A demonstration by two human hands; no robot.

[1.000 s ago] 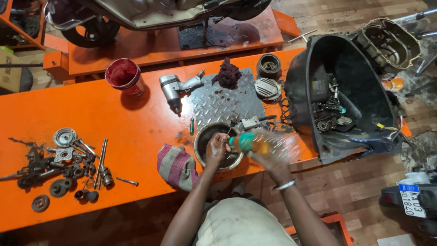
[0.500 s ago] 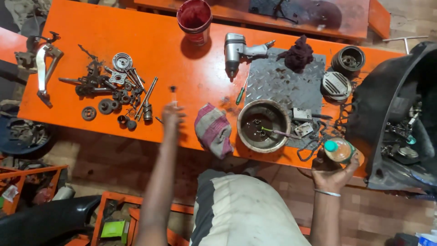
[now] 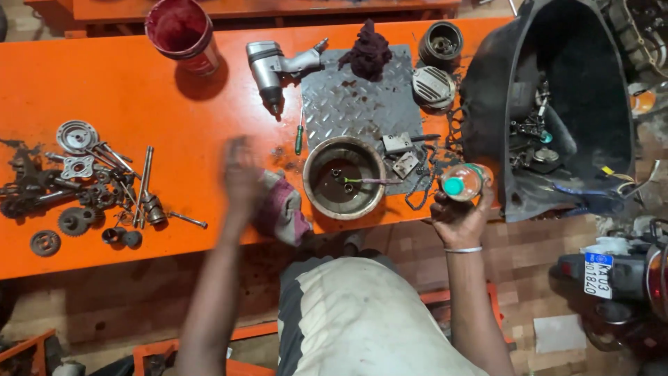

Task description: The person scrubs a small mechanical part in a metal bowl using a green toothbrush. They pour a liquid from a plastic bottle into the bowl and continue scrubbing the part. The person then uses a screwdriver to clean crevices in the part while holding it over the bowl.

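Observation:
My right hand (image 3: 459,217) holds a clear plastic bottle (image 3: 465,181) with a green cap at the near edge of the orange bench (image 3: 139,104). Left of it stands a round metal bowl (image 3: 308,182) with dark liquid, small parts and a thin brush in it. My left hand (image 3: 240,173) is blurred by motion over the bench. It hovers just left of a striped pink-and-grey cloth (image 3: 285,212), its fingers look spread, and I see nothing in it.
Gears, shafts and plates (image 3: 90,188) lie at the bench's left. At the back are a red-stained can (image 3: 182,31), an air impact wrench (image 3: 271,66), a dark rag (image 3: 365,49) on checker plate (image 3: 355,104), and a green screwdriver (image 3: 298,143). A black plastic tub (image 3: 557,56) holds parts at right.
My left hand has come back from the parts pile towards the cloth. The small pin it held is no longer seen. The right hand still grips the bottle beside the bowl.

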